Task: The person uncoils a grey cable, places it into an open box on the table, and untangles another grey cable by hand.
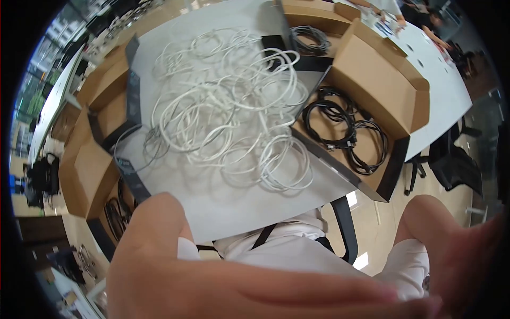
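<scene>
My left hand [340, 290] is very close to the camera along the bottom, its fingers stretched toward the right and nothing visible in them. At the lower right edge, my right hand [475, 255] is blurred and dark, its fingers hard to make out. Beyond both hands, a tangle of white cables [212, 106] lies loosely coiled on the light table [228, 212]. To its right, an open cardboard box [380, 69] holds coiled black cables [332, 125]. Neither hand touches the cables.
Another open box [319, 10] at the top holds a grey coiled cable [309, 40]. Open boxes stand at the left, the lower one [87, 170] with dark cables. A black chair [457, 159] is at the right. People sit at the far upper right.
</scene>
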Motion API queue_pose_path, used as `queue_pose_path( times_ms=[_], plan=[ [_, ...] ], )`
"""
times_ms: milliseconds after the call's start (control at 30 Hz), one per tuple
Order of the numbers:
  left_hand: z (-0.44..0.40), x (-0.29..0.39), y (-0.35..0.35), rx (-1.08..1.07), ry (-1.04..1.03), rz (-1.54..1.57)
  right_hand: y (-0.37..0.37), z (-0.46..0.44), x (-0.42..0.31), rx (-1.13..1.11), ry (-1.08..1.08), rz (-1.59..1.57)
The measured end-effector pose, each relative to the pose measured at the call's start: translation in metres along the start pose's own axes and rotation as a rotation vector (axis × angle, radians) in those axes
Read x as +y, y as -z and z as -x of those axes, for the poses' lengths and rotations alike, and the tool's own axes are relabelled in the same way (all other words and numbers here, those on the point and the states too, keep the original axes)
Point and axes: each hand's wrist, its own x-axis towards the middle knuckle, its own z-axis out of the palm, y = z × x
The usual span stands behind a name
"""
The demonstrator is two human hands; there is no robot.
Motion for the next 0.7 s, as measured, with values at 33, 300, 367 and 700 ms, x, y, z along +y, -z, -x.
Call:
queue_pose_path(
  times_ms=[33,300,367,700],
  plan=[
    [0.001,0.001,-0.001,0.008,0.004,0.004,0.003,-0.005,-0.001,0.005,0.017,0.001],
    [0.013,-0.002,0.0,0.095,-0.007,-0.009,0.011,-0.004,0.0,0.017,0.054,0.028],
    [0.017,-0.001,0.001,0.097,-0.011,-0.02,0.012,0.004,0.0,0.038,0.05,0.048],
    [-0.001,0.021,0.035,0.182,-0.077,0.018,0.017,-0.022,0.009,0.088,0.009,0.131]
  ],
)
